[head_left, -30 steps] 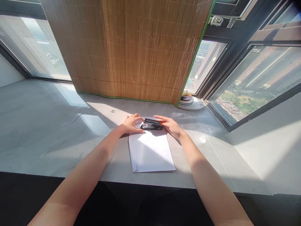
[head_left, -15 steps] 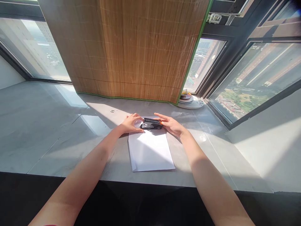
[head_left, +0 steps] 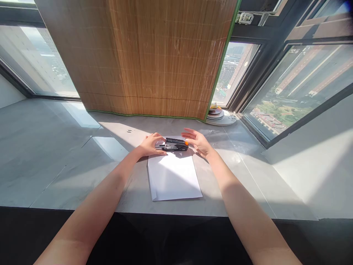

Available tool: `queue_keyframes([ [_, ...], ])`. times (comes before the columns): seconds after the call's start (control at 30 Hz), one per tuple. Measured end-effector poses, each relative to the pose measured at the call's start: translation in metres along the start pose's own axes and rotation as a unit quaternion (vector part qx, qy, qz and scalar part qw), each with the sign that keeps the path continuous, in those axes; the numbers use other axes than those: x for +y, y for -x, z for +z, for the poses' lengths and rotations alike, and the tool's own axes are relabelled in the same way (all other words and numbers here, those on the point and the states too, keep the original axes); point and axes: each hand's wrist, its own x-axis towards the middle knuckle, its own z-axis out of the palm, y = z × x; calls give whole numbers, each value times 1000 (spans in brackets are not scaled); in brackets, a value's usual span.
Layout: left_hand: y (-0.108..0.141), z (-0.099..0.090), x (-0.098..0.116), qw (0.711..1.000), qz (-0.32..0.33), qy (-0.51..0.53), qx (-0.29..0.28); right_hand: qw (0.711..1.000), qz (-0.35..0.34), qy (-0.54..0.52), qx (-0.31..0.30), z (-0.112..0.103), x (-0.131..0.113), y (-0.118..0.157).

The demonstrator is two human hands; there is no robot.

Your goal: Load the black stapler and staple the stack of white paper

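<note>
A black stapler [head_left: 176,145] with an orange part at its right end lies across the far end of white paper [head_left: 174,178]. Its metal inner tray sticks out at the left end. My left hand [head_left: 151,144] is closed round that left end, thumb in front and fingers behind. My right hand [head_left: 199,142] is just off the orange end, its fingers apart, with nothing in it.
Two small metallic-looking pieces [head_left: 129,131] lie on the grey ledge [head_left: 68,184] behind my left hand. A stack of plates [head_left: 216,115] stands at the back right by the window. A bamboo blind [head_left: 149,59] hangs down behind the paper.
My right hand has come off the orange end and its fingers have spread. The metal tray now sticks out at the stapler's left end. The view has shifted slightly.
</note>
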Motion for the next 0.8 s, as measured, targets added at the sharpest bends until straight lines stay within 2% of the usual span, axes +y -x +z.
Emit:
queue_keyframes([
  [0.07, 0, 1, -1, 1000, 1, 2, 2, 996, -42, 70, -31, 8, -1, 3],
  [0.13, 0, 1, -1, 1000, 4, 3, 2, 985, -50, 151, -65, 17, 0, 5],
  [0.23, 0, 0, -1, 1000, 6, 8, 4, 968, -59, 241, -46, 29, 5, 6],
  [0.33, 0, 0, 0, 1000, 7, 19, 7, 969, -71, 238, -12, 32, 12, 4],
  [0.47, 0, 1, -2, 999, -1, 43, 21, 974, -104, 196, 48, 24, 9, 3],
  [0.53, -1, 0, -3, 996, -2, 72, 44, 970, -127, 192, 78, 23, 4, 4],
  [0.6, -2, -1, -2, 989, 5, 113, 91, 965, -142, 192, 105, 26, -1, 7],
  [0.67, -2, 0, 2, 970, 10, 180, 162, 958, -154, 204, 130, 33, -5, 9],
  [0.7, -3, 2, 4, 951, 9, 234, 202, 953, -162, 214, 142, 36, -5, 11],
  [0.73, -4, 4, 7, 922, 5, 306, 237, 946, -174, 227, 153, 39, -6, 12],
  [0.8, -6, 9, 14, 831, -10, 489, 267, 927, -210, 262, 169, 44, -6, 14],
])
